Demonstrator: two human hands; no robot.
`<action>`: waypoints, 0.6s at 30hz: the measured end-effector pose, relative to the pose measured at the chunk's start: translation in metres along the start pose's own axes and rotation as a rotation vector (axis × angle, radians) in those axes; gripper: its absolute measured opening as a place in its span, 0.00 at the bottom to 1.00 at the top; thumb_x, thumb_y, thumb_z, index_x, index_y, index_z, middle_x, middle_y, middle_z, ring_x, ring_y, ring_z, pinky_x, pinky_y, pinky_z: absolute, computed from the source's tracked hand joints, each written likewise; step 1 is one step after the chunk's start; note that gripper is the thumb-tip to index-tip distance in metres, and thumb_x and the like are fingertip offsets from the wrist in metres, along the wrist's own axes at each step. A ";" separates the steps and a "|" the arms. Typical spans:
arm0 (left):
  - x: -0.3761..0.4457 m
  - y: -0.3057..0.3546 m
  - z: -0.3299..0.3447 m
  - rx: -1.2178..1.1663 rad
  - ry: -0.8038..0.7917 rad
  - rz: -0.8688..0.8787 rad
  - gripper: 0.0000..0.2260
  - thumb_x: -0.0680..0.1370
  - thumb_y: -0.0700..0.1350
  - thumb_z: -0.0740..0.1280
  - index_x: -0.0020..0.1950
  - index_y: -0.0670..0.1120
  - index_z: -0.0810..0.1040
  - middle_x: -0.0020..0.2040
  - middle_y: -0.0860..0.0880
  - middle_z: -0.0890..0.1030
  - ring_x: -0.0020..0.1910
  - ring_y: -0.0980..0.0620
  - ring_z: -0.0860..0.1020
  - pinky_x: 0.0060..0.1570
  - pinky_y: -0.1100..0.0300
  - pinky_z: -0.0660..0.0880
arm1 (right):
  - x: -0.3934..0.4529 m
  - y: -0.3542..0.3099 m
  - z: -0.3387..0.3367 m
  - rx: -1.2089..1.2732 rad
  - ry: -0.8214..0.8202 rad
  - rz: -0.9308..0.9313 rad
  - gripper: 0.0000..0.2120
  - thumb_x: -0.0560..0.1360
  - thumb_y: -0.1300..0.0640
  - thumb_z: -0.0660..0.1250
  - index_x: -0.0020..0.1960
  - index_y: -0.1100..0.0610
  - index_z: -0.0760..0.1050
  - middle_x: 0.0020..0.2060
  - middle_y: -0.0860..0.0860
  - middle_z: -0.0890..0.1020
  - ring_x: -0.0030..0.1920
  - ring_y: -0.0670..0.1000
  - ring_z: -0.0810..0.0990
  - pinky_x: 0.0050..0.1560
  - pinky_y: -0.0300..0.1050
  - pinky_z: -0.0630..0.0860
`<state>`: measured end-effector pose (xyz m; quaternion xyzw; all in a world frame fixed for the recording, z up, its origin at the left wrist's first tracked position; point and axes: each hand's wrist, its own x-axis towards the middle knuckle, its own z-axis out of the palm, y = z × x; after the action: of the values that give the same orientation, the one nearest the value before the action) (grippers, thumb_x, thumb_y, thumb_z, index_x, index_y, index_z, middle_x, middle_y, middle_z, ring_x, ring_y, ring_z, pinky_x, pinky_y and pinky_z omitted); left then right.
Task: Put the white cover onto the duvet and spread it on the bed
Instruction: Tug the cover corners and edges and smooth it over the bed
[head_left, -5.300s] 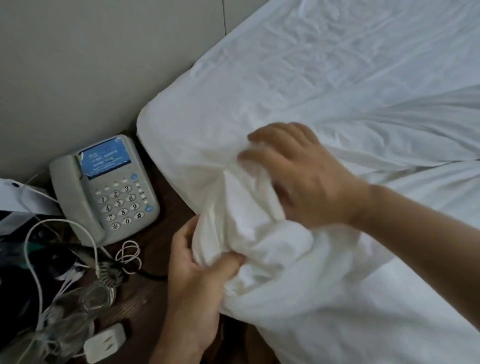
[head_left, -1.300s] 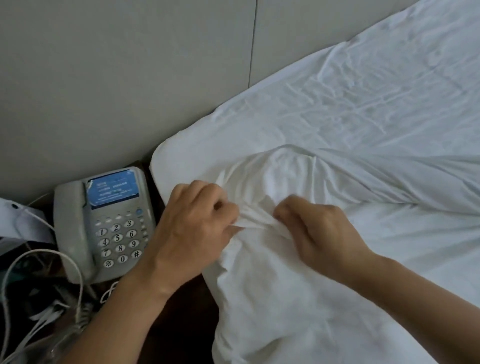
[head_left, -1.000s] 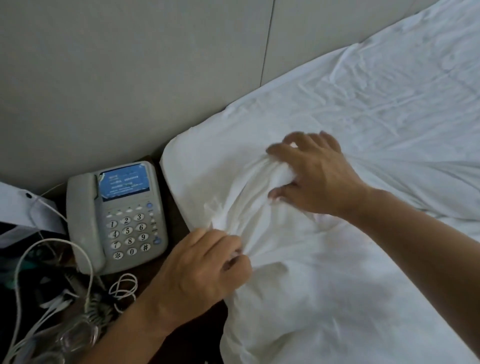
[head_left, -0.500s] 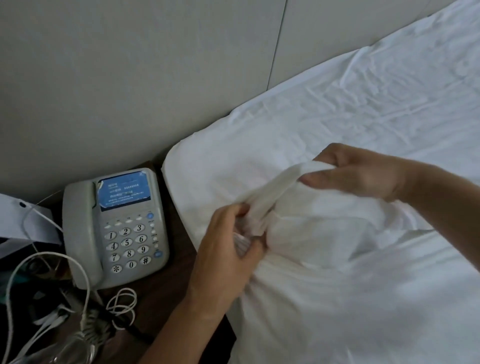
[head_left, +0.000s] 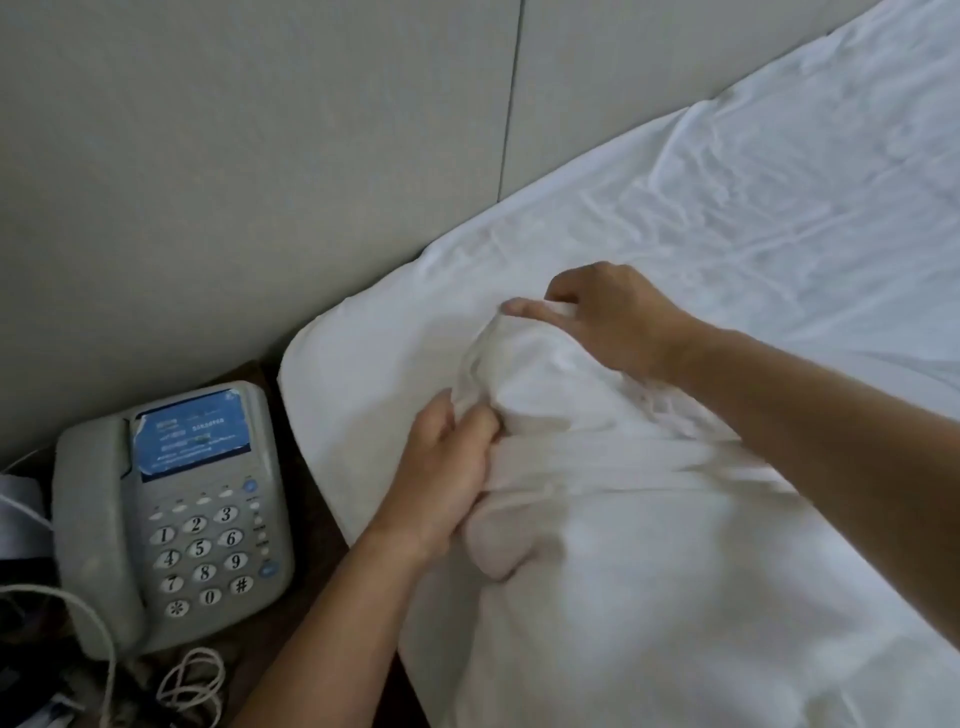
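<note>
Your left hand (head_left: 444, 470) has its fingers (head_left: 475, 431) clenched round a bunched corner of the white cover (head_left: 597, 519), near the bed's left edge. Your right hand (head_left: 610, 312) pinches the same ridge of cloth a little farther up, thumb and fingers closed on the fold. The cover lies heaped on the bed (head_left: 779, 182) at its near left corner, by the wall; whether the duvet corner sits inside that bunch, I cannot tell, everything is white on white.

Here's the risk: if you're gripping cover alone, a shake would leave the filling slumped inside and the corner empty. Pull unevenly with the two hands and the seam could twist.

Watch your left elbow too. Just left of the bed, the telephone (head_left: 171, 514) and loose cords (head_left: 192, 680) sit on the tabletop (head_left: 317, 519), and a wide sweep of cloth could snag a cord or drag the handset off.
</note>
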<state>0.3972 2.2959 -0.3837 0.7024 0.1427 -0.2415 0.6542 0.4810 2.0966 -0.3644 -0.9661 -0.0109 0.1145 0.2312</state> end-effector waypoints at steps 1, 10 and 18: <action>-0.004 0.001 -0.016 0.080 0.083 0.055 0.06 0.78 0.44 0.65 0.49 0.47 0.82 0.45 0.47 0.85 0.46 0.53 0.82 0.44 0.57 0.78 | -0.018 0.006 0.003 -0.093 0.171 -0.112 0.34 0.72 0.22 0.59 0.42 0.55 0.77 0.37 0.48 0.80 0.41 0.54 0.78 0.46 0.50 0.74; -0.047 -0.009 -0.051 0.641 0.196 0.151 0.11 0.74 0.66 0.68 0.50 0.62 0.80 0.40 0.61 0.84 0.44 0.59 0.82 0.42 0.54 0.77 | -0.152 0.069 0.023 -0.412 0.490 0.080 0.30 0.69 0.45 0.68 0.69 0.55 0.74 0.57 0.56 0.79 0.59 0.64 0.75 0.70 0.67 0.62; -0.021 0.027 0.024 1.058 -0.045 0.507 0.31 0.77 0.51 0.63 0.79 0.51 0.56 0.67 0.49 0.72 0.64 0.45 0.71 0.65 0.50 0.69 | -0.052 0.096 -0.058 -0.091 0.089 0.152 0.29 0.70 0.29 0.60 0.31 0.55 0.75 0.26 0.48 0.77 0.33 0.55 0.78 0.38 0.50 0.71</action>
<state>0.3898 2.2713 -0.3501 0.9404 -0.1833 -0.1307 0.2549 0.4405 1.9808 -0.3458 -0.9777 0.0676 0.0883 0.1780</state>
